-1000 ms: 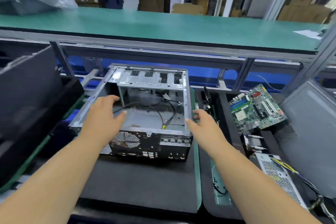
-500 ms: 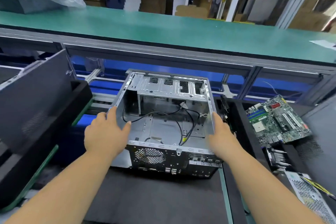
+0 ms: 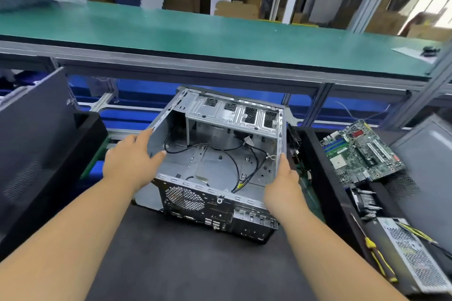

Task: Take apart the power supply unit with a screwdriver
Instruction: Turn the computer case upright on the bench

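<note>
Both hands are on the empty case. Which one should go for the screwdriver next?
Probably the right hand. The screwdriver and the power supply unit both lie off to the right of the case, while the left hand holds its far left wall.

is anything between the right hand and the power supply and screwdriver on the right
Yes. The right hand grips the computer case wall. The power supply and yellow screwdriver lie low right. Between them rises the black edge of the tray that holds them; nothing else visibly blocks the way.
</note>
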Demonstrator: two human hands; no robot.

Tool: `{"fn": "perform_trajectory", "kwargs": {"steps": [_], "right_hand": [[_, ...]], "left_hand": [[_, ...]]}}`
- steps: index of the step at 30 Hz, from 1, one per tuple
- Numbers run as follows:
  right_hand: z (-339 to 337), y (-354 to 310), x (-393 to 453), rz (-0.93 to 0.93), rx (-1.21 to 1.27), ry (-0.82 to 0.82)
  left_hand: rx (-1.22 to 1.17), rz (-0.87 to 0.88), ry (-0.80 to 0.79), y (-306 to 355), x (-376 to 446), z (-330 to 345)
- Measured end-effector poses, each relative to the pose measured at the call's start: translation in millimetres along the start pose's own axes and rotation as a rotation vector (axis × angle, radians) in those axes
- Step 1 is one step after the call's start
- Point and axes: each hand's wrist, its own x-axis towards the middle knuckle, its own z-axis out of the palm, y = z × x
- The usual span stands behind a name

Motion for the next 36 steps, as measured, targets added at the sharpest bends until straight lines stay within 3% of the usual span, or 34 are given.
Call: {"fn": "perform_trajectory", "kwargs": {"steps": [3, 8, 15, 19, 28, 31, 36], "right_hand": [[6.9, 0.3, -4.9, 0.000, 0.024, 0.022], [15.0, 0.8, -7.9, 0.005, 0.005, 0.034], [6.2, 9.4, -3.1, -0.037, 0.146, -0.037], [-19.2, 31.9, 18.9, -0.203, 0.081, 0.041], [-56.8, 38.3, 97.0, -0.558, -0.155, -0.153], [-58.0, 36.8, 106.2, -0.639, -0.287, -0.154], [-52.7, 48.4, 99.6, -0.732, -0.319, -0.048]], "left_hand": [[0.008, 0.008, 0.087, -1.2, -0.3, -2.0], [-0.176, -0.007, 0.260, 30.8, -32.3, -5.1], [-0.286, 0.031, 0.165, 117.3, -84.8, 8.7], [-0.215, -0.098, 0.061, 140.5, -97.5, 16.8], [-0.351, -0.529, -0.096, 148.0, -125.2, 13.2], [-0.589, -0.547, -0.169, 144.8, -126.5, 13.2], [-0.583, -0.507, -0.158, 136.2, -126.9, 14.4]]}}
